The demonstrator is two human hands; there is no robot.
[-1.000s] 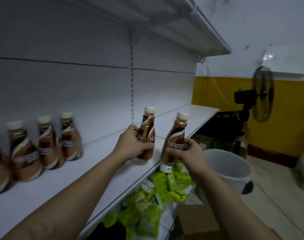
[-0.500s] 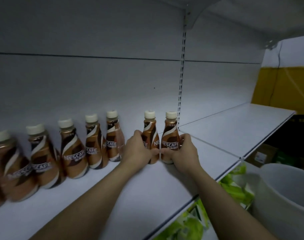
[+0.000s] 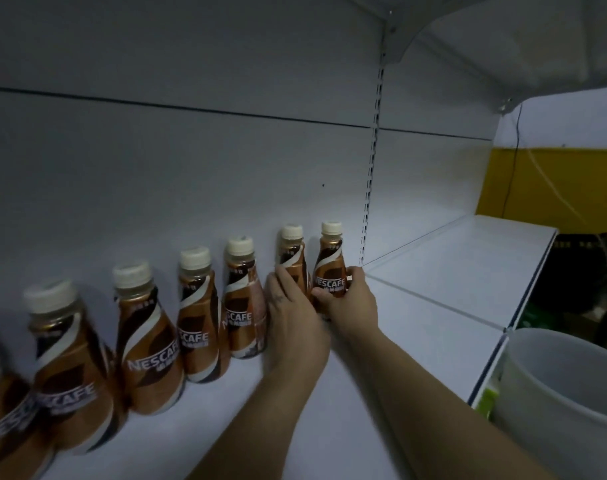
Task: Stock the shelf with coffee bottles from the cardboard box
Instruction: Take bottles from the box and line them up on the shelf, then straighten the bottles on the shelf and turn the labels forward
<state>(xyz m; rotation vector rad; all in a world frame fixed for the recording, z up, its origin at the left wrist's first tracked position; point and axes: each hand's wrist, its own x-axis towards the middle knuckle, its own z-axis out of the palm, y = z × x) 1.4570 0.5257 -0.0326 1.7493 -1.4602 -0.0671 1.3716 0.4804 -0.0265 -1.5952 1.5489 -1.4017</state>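
Note:
Several brown coffee bottles with cream caps stand in a row along the back of the white shelf [image 3: 329, 427]. At the right end of the row, my left hand [image 3: 293, 323] is wrapped around one coffee bottle [image 3: 291, 251], and my right hand [image 3: 350, 299] holds the last coffee bottle [image 3: 331, 268] beside it. Both bottles stand upright, close to the back panel, just left of the slotted upright [image 3: 371, 188]. The neighbouring bottle [image 3: 241, 299] stands right by my left hand. The cardboard box is out of view.
A white bucket [image 3: 572, 410] stands at the lower right, below the shelf edge. The shelf continues to the right as a bare white board [image 3: 461, 265]. Another shelf [image 3: 503, 39] hangs overhead. A yellow wall [image 3: 554, 188] lies beyond.
Both hands have pushed their two bottles further back on the shelf, in line with the row. The camera has come closer and turned left.

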